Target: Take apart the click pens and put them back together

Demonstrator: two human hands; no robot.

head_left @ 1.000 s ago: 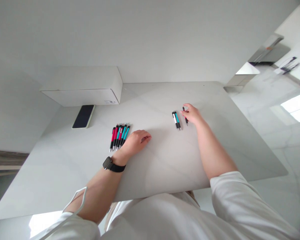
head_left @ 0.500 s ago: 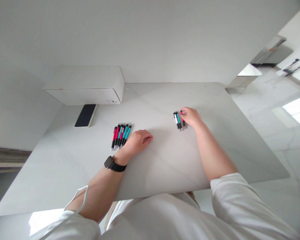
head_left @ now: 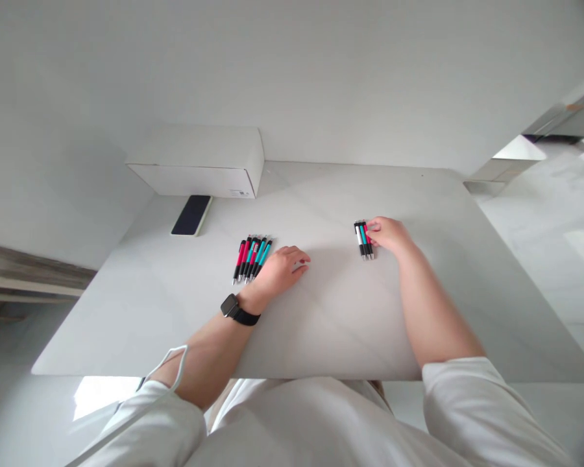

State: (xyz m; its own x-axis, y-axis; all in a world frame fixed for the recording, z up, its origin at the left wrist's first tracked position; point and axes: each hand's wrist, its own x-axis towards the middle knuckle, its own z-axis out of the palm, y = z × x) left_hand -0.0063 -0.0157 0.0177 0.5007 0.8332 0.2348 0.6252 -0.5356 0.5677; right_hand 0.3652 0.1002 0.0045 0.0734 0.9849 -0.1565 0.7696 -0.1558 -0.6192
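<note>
My right hand [head_left: 390, 234] rests on the white table [head_left: 321, 305] with its fingers curled against a red pen [head_left: 368, 237]. That pen lies tight beside a white pen [head_left: 359, 239] and a teal pen [head_left: 363, 239]. My left hand [head_left: 283, 268] lies loosely curled on the table, knuckles up, just right of a row of several red and teal pens [head_left: 252, 257]. It touches none of them that I can see. A black watch [head_left: 233, 309] sits on my left wrist.
A white cardboard box [head_left: 199, 162] stands at the back left against the wall. A dark phone [head_left: 191, 215] lies flat in front of it. The table's near edge runs just above my white sleeves.
My right hand has slid the red pen left until it lies against the white and teal pens. My left hand has kept its place. The camera has shifted, moving everything rightward in view.
</note>
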